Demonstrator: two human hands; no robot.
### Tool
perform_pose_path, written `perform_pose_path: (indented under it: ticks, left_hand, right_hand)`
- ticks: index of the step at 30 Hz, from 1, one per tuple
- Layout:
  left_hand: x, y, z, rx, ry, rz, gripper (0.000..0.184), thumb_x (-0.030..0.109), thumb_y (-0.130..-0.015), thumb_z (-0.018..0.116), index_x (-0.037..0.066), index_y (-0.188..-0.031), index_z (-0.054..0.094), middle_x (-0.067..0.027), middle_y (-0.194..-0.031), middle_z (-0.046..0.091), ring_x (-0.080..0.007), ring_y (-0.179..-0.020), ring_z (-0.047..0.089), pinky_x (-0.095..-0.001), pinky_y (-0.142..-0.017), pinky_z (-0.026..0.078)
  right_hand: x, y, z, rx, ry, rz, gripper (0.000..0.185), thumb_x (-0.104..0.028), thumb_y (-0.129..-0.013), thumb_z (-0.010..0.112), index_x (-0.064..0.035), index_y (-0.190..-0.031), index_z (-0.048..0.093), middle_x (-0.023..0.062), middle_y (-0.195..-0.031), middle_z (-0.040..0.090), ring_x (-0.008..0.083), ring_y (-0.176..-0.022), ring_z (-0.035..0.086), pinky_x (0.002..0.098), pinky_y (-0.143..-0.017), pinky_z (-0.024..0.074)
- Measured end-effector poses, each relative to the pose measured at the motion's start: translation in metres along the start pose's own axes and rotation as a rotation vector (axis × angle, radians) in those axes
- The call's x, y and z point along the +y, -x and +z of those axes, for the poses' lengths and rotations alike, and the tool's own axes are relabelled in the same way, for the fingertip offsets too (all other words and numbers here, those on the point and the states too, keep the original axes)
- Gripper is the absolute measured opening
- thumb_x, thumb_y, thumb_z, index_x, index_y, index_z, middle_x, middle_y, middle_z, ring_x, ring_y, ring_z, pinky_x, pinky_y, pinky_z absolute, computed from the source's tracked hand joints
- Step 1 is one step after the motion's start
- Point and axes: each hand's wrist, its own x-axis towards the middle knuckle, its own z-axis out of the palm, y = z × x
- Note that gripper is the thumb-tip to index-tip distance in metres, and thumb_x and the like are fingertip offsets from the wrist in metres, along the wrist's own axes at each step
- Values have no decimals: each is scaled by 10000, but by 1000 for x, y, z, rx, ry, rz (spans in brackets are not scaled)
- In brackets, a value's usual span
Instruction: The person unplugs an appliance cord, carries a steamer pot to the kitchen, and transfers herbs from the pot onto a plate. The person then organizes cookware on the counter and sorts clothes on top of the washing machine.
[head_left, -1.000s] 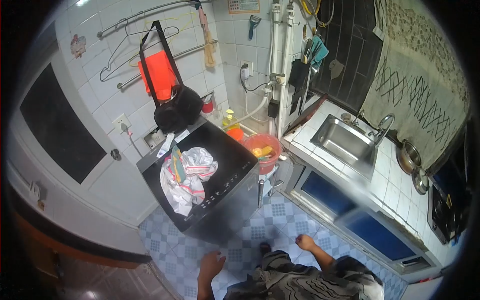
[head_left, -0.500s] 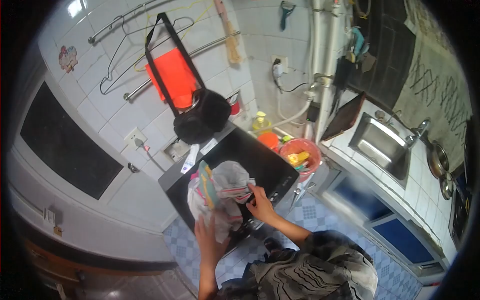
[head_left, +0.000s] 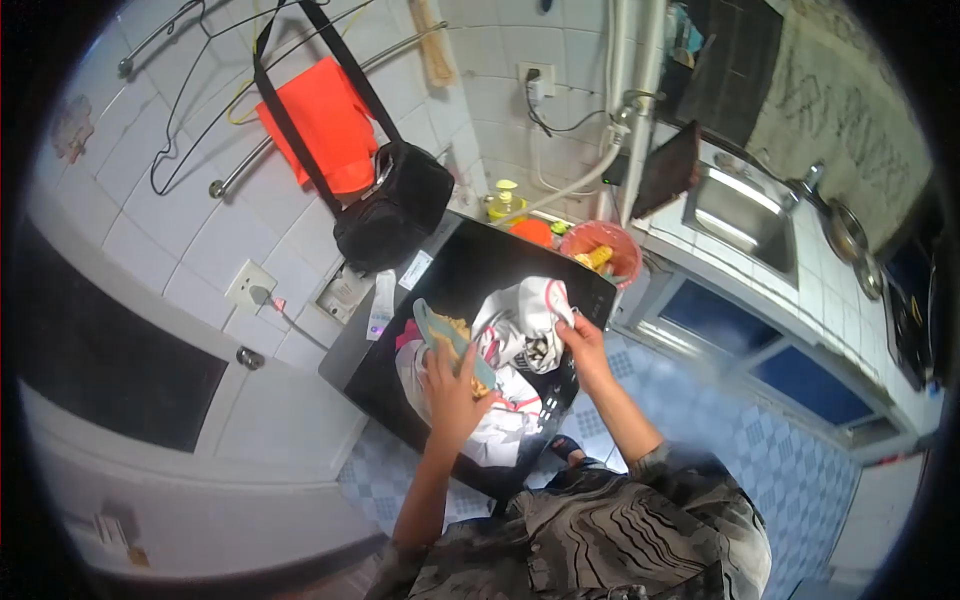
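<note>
A white garment with pink-red trim (head_left: 520, 310) lies bunched on the black glossy top of an appliance (head_left: 470, 250). My right hand (head_left: 590, 350) pinches its right edge and lifts it a little. On the cloth to the left is a scrub brush (head_left: 432, 318) with a pale green back and tan bristles. My left hand (head_left: 455, 395) wraps over the brush's lower half, its fingers bent around it. A dark printed patch shows on the cloth near my right hand. Part of the brush is hidden under my left fingers.
A black shoulder bag (head_left: 395, 205) and an orange cloth (head_left: 322, 125) hang on the wall rail. A white tube (head_left: 381, 305) lies at the appliance's left edge. A pink basin (head_left: 625, 250) and a yellow pump bottle (head_left: 507, 200) stand behind; a sink (head_left: 740, 215) is right.
My left hand has moved up from the lower cloth onto the brush. My right hand has raised and spread the garment's right edge. The view has shifted.
</note>
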Motion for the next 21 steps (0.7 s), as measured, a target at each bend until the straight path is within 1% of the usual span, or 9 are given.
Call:
perform_pose_path:
  ticks: [1, 2, 4, 10, 12, 14, 16, 18, 21]
  left_hand:
    - [-14, -3, 10, 90, 35, 94, 537, 316, -656, 683, 107, -1121, 515, -180, -1234, 399, -371, -1150, 350, -523, -888, 290]
    - [-28, -5, 19, 84, 52, 122, 537, 316, -656, 683, 107, -1121, 515, -180, -1234, 399, -371, -1150, 350, -523, -888, 290]
    - [-49, -12, 28, 16, 78, 40, 268, 263, -732, 628, 55, -888, 562, -151, -921, 565, -310, -890, 529, -466, -750, 379]
    - [-93, -34, 12, 268, 647, -94, 200, 177, -815, 537, -14, -782, 486, -150, -589, 505, -302, -535, 494, -365, -532, 401]
    - [-109, -46, 12, 267, 715, -103, 194, 165, -822, 533, -14, -768, 483, -135, -600, 513, -258, -536, 496, -351, -534, 398]
    - [-123, -55, 6, 270, 780, -119, 191, 153, -828, 529, -15, -754, 480, -120, -610, 521, -215, -538, 497, -337, -536, 396]
    - [-128, -60, 1, 331, 842, -65, 146, 153, -880, 494, 11, -845, 501, -54, -727, 561, -94, -605, 517, -228, -510, 453]
    - [-113, -58, -18, 335, 1043, -135, 152, 157, -880, 493, 7, -855, 486, -72, -782, 564, -115, -661, 543, -244, -546, 480]
    - [-105, -63, -27, 360, 1233, -188, 208, 180, -876, 500, -13, -941, 458, -96, -847, 568, -143, -749, 573, -253, -547, 497]
  right_hand:
    - [-4, 5, 1, 41, -24, 28, 133, -122, -824, 543, -36, -903, 607, -11, -811, 593, 53, -714, 513, 201, -635, 395]
    - [-6, 12, 2, 80, -48, 55, 137, -130, -826, 543, -39, -907, 607, -14, -813, 594, 53, -704, 516, 203, -634, 398]
    - [-11, 29, 7, 142, -29, -3, 143, -141, -828, 544, -45, -919, 600, -17, -804, 594, 53, -692, 522, 208, -623, 402]
    - [13, 81, 21, 227, 198, -75, 131, -158, -831, 549, -69, -922, 576, -37, -726, 540, 40, -637, 468, 201, -564, 371]
    - [44, 88, 36, 157, 263, -101, 189, -127, -797, 584, -45, -958, 532, -16, -789, 520, 68, -688, 465, 215, -602, 383]
    - [38, 100, 57, -29, 956, -321, 481, -272, -700, 678, -31, -1069, 486, 154, -1076, 479, 254, -962, 461, 368, -816, 385]
    - [40, 126, 87, -90, 1337, -238, 745, -334, -603, 735, -56, -1209, 403, 264, -1278, 300, 399, -1126, 334, 468, -877, 342]
    - [52, 136, 96, -165, 1602, -363, 676, -296, -584, 739, -63, -1148, 449, 226, -1215, 370, 367, -1072, 381, 450, -840, 368]
    - [74, 121, 84, -74, 1332, -476, 425, -211, -621, 701, -64, -970, 507, 143, -1009, 471, 320, -901, 448, 417, -763, 397]
